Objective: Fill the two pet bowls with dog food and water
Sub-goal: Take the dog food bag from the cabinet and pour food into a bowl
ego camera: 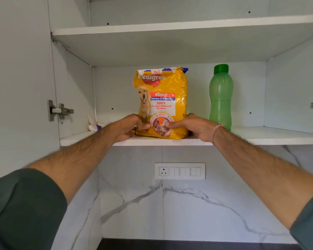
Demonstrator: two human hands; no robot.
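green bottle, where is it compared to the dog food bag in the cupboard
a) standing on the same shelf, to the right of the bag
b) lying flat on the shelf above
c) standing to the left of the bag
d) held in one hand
a: the green bottle stands upright on the same shelf as the dog food bag, to its right and untouched, while the left hand and right hand grip the bag's base.

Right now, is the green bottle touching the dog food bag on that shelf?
Apart. The head view shows a strip of the cupboard's back wall between the dog food bag and the green bottle, both upright on the shelf.
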